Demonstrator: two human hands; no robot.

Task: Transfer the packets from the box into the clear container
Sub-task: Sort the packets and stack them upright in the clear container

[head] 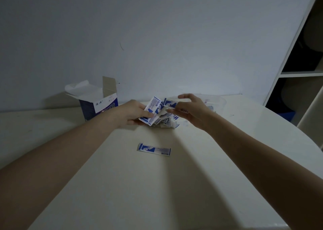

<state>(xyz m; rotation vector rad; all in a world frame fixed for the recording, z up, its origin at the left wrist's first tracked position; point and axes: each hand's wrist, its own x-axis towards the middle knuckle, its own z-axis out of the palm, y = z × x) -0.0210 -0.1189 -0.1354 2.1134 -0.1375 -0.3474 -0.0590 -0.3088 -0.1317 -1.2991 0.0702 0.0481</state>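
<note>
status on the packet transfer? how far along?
Midway. Done: box stands open, packets are out. In hand: left hand and right hand grip a bunch of packets beside the clear container. Left: stray packet on the table.

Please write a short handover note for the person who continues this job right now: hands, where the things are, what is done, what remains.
Left hand grips a bundle of packets; right hand pinches packets from the same bundle.
The opened box stands at the left, near the wall.
The clear container is behind the right hand; some packets seem to lie inside, count unclear.
One single packet lies alone on the table, nearer to you.
Left: put the held bundle and the stray packet into the container. Whether the box is empty cannot be seen.
</note>
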